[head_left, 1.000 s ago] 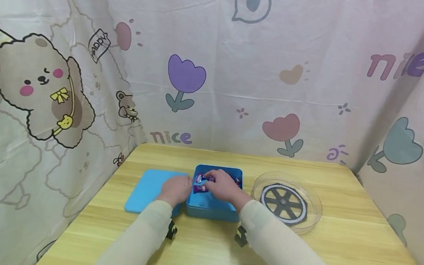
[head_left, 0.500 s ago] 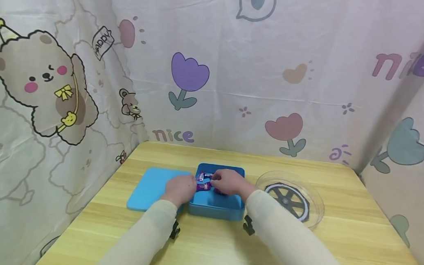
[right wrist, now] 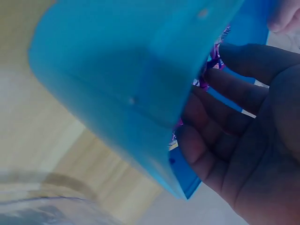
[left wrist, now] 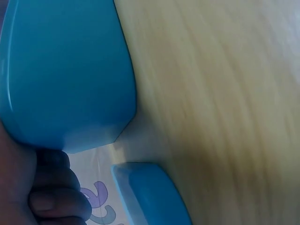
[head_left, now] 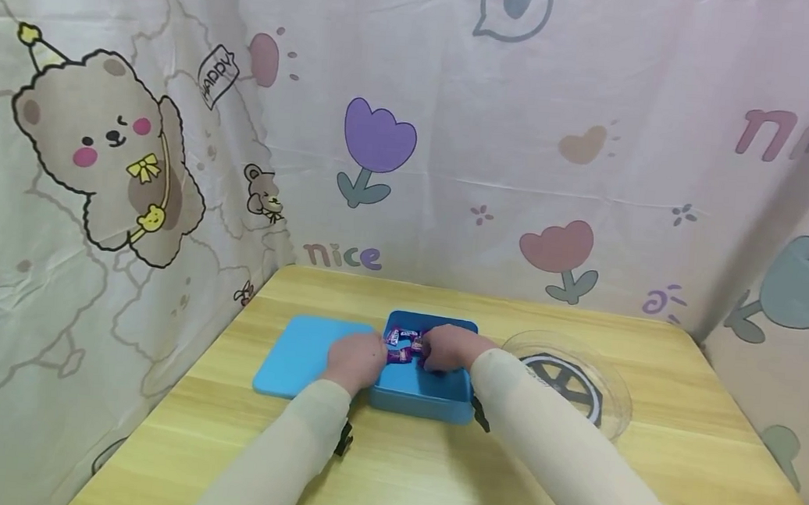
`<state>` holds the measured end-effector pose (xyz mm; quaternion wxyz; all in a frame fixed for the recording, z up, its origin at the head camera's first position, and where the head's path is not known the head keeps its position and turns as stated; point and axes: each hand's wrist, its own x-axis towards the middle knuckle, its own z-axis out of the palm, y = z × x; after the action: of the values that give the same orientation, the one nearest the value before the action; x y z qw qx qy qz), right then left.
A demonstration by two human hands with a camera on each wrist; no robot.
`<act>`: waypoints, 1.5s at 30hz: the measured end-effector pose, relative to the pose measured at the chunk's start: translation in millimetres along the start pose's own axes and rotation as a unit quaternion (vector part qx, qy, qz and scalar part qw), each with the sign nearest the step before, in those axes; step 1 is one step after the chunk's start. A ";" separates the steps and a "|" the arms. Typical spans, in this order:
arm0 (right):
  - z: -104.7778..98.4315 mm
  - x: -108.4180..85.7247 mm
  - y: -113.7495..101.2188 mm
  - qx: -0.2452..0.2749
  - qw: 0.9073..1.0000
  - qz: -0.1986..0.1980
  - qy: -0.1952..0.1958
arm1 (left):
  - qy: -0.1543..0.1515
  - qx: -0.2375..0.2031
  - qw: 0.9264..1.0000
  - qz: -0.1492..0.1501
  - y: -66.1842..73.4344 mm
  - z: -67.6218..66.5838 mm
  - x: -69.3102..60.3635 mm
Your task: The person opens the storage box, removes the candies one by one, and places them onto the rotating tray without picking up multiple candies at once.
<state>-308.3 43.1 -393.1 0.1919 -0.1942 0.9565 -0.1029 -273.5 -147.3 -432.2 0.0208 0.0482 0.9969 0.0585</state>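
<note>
Candies [head_left: 400, 355] in purple wrappers lie inside the blue box [head_left: 422, 408], mostly toward its left & far part, w/ bare blue floor on the near side; any farther right are hidden by the right hand [head_left: 449, 348]. That one reaches in from the right, fingers bent, thumb & index pinching a wrapper by the look of it (tips partly hidden, can't tell how firmly). On the other side the left hand [head_left: 357, 361] is clamped on the box's left wall, just beside the blue lid [head_left: 302, 355] lying flat on the desk [head_left: 388, 482]; hands are apart, candies btwn. For tidy work: brace that wall snugly b/c the box looks light & would prob. skid if nudged. Pinch wrappers mid-body, not by the ends, since thin film likely slips or twists. Release low & gently, fingers straight up, so neighbors aren't dragged. Mind the right sleeve [head_left: 541, 418] too: it crosses over the clear round case [head_left: 618, 400], so elbow a bit higher = fewer bumps.
</note>
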 end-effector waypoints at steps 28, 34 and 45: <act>5.8 14.7 -8.1 -0.119 0.992 0.030 -0.039 | -0.022 0.034 0.999 0.010 1.4 0.7 3.0; 3.9 12.7 -7.2 -0.125 0.991 0.020 -0.042 | -0.022 0.055 0.998 0.031 -1.6 -0.6 2.5; -20.8 -0.9 16.7 -0.054 0.998 0.000 -0.013 | -0.031 0.035 0.998 0.047 -4.9 -5.0 1.7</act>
<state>-321.5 61.1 -378.6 0.1937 -0.2053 0.9581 -0.0482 -275.9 -152.5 -427.9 0.0473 0.0978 0.9938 0.0234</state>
